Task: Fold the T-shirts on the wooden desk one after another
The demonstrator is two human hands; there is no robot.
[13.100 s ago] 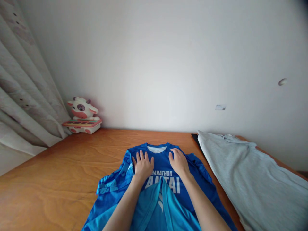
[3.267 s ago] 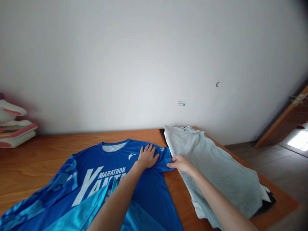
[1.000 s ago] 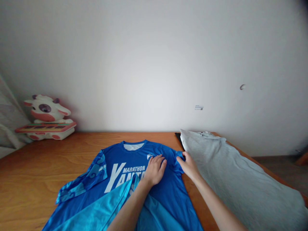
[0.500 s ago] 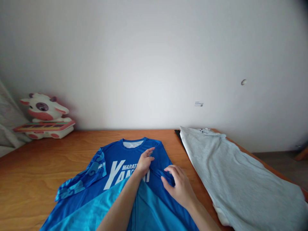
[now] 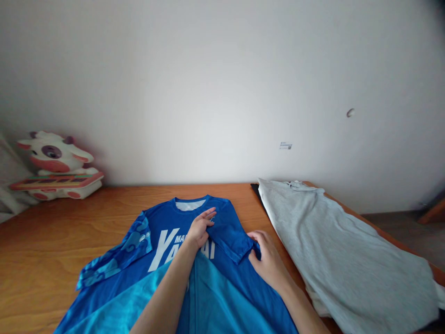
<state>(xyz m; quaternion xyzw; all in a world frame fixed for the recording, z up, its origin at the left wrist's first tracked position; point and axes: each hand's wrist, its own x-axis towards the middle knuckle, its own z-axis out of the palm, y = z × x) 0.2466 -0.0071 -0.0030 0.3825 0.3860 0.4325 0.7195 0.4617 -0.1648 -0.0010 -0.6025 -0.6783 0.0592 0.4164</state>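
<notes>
A blue T-shirt [image 5: 162, 213] with white lettering lies face up, its collar toward the wall. Its patterned left-side sleeve [image 5: 114, 260] is spread out to the side, while the other sleeve [image 5: 231, 234] lies folded inward over the chest. My left hand [image 5: 200, 228] rests on the chest beside that folded sleeve, fingers apart, with nothing visible in it. At the shirt's right edge, my right hand [image 5: 266, 255] has thumb and fingers closed on the sleeve's corner. Lighter blue fabric [image 5: 215, 297] covers the shirt's lower middle.
The wooden table [image 5: 45, 250] meets a white wall. A cow-shaped toy keyboard [image 5: 60, 167] stands at the back left. Grey clothing [image 5: 333, 250] lies along the right side, with black and white cloth showing beneath it.
My right hand has taken hold of the sleeve's corner, and the sleeve now lies flatter and more clearly outlined. My left hand has shifted slightly left. The view has moved a little.
</notes>
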